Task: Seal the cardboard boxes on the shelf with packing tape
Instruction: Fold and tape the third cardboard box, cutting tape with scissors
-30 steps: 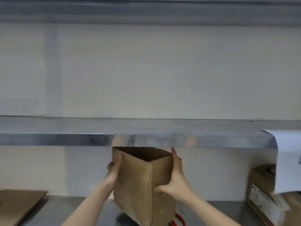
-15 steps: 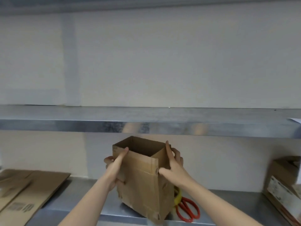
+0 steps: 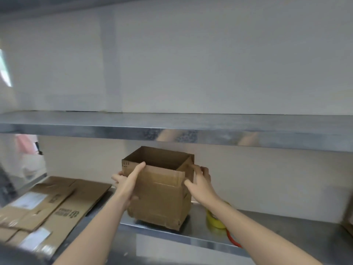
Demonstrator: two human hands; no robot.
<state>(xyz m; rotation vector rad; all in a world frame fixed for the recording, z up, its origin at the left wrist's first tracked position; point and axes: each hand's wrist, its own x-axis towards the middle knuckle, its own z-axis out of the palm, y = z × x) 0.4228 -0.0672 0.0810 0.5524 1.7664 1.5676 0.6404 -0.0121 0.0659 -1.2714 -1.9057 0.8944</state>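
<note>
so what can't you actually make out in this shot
- Head view: the yellow tape roll is half hidden behind the right hand and its forearm.
- The orange handles are mostly hidden by that forearm; I cannot tell the tool.
- The bottom of the cardboard box faces away, so taped or not is unknown.
- Print on the flattened boxes is blurred.

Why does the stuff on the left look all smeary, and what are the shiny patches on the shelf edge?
Head view: the flat cardboard at the left is smeared by motion blur, while the box stays fairly sharp; the upper shelf edge mirrors the arms as pale patches.
</note>
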